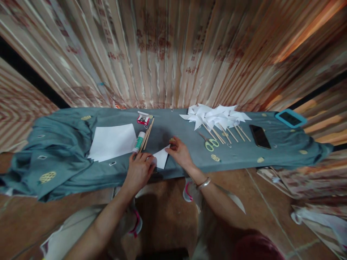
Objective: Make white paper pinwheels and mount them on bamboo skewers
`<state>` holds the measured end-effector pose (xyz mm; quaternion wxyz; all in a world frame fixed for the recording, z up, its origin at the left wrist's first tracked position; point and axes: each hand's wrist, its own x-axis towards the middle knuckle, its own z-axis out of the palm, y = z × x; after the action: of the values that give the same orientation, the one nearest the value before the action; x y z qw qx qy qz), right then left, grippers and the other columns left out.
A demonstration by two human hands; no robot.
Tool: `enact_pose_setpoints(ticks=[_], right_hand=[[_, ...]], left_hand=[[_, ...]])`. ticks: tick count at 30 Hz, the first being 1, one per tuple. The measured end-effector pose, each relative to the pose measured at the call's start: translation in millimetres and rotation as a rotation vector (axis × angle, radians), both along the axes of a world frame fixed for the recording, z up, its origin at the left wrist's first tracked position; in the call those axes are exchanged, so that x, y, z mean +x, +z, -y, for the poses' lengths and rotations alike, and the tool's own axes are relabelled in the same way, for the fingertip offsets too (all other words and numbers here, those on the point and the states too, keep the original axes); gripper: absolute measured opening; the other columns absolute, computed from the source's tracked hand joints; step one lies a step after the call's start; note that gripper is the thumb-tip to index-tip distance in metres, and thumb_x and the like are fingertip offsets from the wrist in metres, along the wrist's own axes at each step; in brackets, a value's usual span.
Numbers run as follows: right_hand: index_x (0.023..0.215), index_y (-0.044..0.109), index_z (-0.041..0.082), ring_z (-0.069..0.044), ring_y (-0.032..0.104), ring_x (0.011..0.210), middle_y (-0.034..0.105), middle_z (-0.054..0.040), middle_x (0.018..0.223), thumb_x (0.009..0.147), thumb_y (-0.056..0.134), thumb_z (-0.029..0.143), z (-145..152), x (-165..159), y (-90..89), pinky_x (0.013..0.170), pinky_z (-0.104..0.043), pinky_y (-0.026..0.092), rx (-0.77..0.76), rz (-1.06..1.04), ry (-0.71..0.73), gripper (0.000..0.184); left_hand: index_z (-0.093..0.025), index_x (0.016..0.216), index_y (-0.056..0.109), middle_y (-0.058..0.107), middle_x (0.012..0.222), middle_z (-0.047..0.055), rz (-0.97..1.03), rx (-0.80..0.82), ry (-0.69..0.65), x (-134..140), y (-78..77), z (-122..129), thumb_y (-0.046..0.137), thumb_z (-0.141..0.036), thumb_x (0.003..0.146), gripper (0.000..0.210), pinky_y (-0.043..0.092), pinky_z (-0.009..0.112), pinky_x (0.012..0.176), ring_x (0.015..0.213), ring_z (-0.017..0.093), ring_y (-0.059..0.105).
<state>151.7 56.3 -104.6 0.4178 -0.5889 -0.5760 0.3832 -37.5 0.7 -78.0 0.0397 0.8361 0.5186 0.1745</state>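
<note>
Clock directions are taken from the folded white paper (162,159), with twelve pointing away from the person. The paper lies at the near edge of the cloth-covered desk (187,159), between the two hands. The right hand (179,152), toward two o'clock, has its grip closed on the paper's upper right corner, thumb and fingertips pinching it. The left hand (139,167), at eight, has its fingers at the paper's left corner; I cannot tell whether that grip pinches it or only presses.

At eleven o'clock stands a small red box (142,119), its white flap raised; small dark pieces show inside, too tiny to identify. At ten, a green and white glue stick (139,142) lies just beside some wooden sticks (148,133); its contents are hidden. Between nine and ten is a stack of white sheets (112,142). Toward two, white pinwheels (214,115) lie heaped; between two and three are green-handled scissors (211,144) and, farther out, a dark phone (260,136).
</note>
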Motion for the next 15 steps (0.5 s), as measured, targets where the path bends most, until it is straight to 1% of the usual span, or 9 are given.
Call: enact_pose_setpoints(ticks=[1,3,6,8,10,12,13,14,15], right_hand=[[0.133,0.049,0.018,-0.017,0.069,0.077,0.073,-0.0068,0.1,0.07,0.07,0.022,-3.5,-1.7,-0.1,0.074,-0.032,0.056,-0.028,-0.074,0.006,0.067],[0.124,0.057,0.016,-0.016,0.067,0.072,0.072,-0.001,0.082,0.066,0.071,0.019,-8.8,-1.1,3.1,0.071,-0.029,0.054,-0.06,-0.228,-0.003,0.06],[0.107,0.067,0.017,-0.012,0.061,0.059,0.064,0.0062,0.062,0.061,0.076,0.023,-12.7,9.5,17.2,0.063,-0.025,0.051,-0.063,-0.48,-0.068,0.047],[0.094,0.071,0.018,-0.009,0.056,0.053,0.058,0.0087,0.054,0.058,0.079,0.026,-12.7,20.0,29.9,0.059,-0.023,0.049,-0.068,-0.641,-0.09,0.038],[0.086,0.073,0.019,-0.008,0.055,0.053,0.058,0.0083,0.055,0.055,0.082,0.025,-11.1,29.3,41.3,0.058,-0.022,0.05,-0.073,-0.767,-0.108,0.033],[0.082,0.074,0.02,-0.007,0.055,0.054,0.061,0.0069,0.058,0.053,0.084,0.025,-8.9,35.1,49.1,0.058,-0.021,0.051,-0.074,-0.848,-0.118,0.031],[0.081,0.074,0.02,-0.007,0.056,0.053,0.062,0.0063,0.059,0.052,0.085,0.024,-7.8,36.6,51.5,0.057,-0.02,0.051,-0.075,-0.873,-0.114,0.031],[0.08,0.074,0.02,-0.007,0.056,0.053,0.063,0.006,0.06,0.052,0.085,0.024,-6.9,37.4,53.0,0.057,-0.02,0.052,-0.079,-0.889,-0.104,0.03],[0.079,0.074,0.02,-0.007,0.056,0.053,0.063,0.0058,0.06,0.052,0.086,0.024,-6.1,37.5,53.9,0.056,-0.02,0.052,-0.086,-0.9,-0.087,0.03]], left_hand=[[-0.019,0.105,0.066,0.069,0.111,0.013,0.018,-0.007,0.004,0.2,-0.4,-1.6,0.051,-0.019,0.087,0.024,0.035,0.056,0.1,0.107,0.031,0.06],[-0.017,0.119,0.06,0.063,0.124,0.015,0.121,0.013,0.018,0.1,-1.3,-4.7,0.053,-0.022,0.087,0.033,0.037,0.054,0.101,0.117,0.032,0.055],[-0.014,0.143,0.036,0.043,0.146,0.02,0.385,0.089,0.066,0.2,-0.7,-9.5,0.058,-0.034,0.087,0.063,0.035,0.051,0.107,0.135,0.032,0.04],[-0.015,0.148,0.026,0.036,0.151,0.021,0.521,0.111,0.114,2.7,1.6,-12.2,0.061,-0.039,0.085,0.076,0.031,0.052,0.111,0.14,0.032,0.033],[-0.017,0.148,0.028,0.036,0.152,0.02,0.604,0.085,0.158,8.4,5.3,-13.4,0.062,-0.041,0.084,0.076,0.026,0.054,0.114,0.141,0.033,0.032],[-0.019,0.144,0.038,0.042,0.149,0.017,0.732,-0.005,0.175,16.8,10.0,-13.3,0.062,-0.042,0.083,0.069,0.025,0.054,0.114,0.139,0.032,0.036],[-0.018,0.14,0.043,0.047,0.146,0.017,0.839,-0.088,0.18,21.6,12.7,-13.0,0.062,-0.044,0.083,0.066,0.028,0.052,0.113,0.136,0.032,0.041],[-0.017,0.136,0.049,0.055,0.139,0.017,0.984,-0.202,0.19,26.4,15.4,-12.6,0.061,-0.046,0.083,0.061,0.035,0.048,0.11,0.13,0.031,0.05],[-0.016,0.13,0.054,0.063,0.128,0.017,1.153,-0.354,0.209,31.0,18.3,-12.2,0.06,-0.049,0.083,0.058,0.042,0.045,0.103,0.119,0.03,0.059]])
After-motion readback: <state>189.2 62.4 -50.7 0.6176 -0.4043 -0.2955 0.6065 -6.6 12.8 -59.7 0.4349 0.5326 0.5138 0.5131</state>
